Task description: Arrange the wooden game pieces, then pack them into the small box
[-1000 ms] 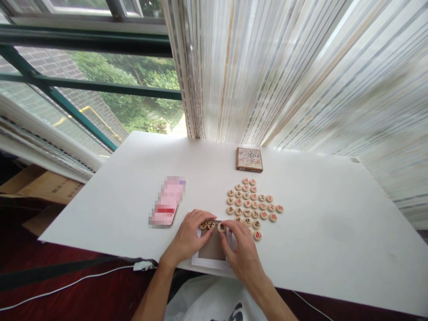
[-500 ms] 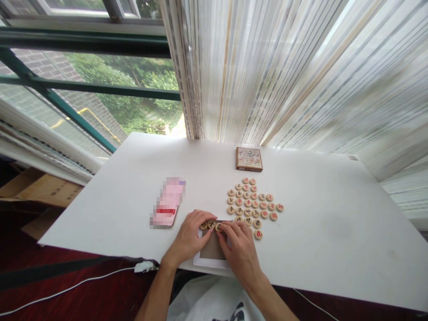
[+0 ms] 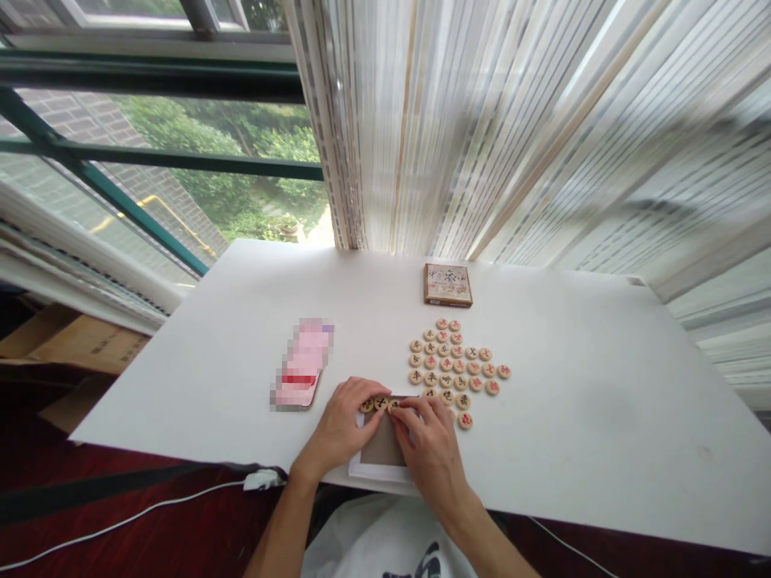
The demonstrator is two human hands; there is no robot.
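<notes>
The head view looks out from a camera worn on the person's head, above the near edge of the white table (image 3: pixel 578 466), facing forward and down. The left hand (image 3: pixel 340 419) and right hand (image 3: pixel 432 441) are fairly near, toward six o'clock; the window (image 3: pixel 198 160) stands farther off at ten o'clock, the striped curtain (image 3: pixel 482 120) between one and two.

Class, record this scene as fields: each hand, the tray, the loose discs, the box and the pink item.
Left hand: thumb and fingers around the middle disc
Right hand: fingertips at the rightmost tray disc; grip partly hidden
Tray: three discs visible, along its far side
Loose discs: red and black characters, beyond and right of the tray
Box: beyond the loose discs
Pink item: left of the hands, pixelated
</notes>
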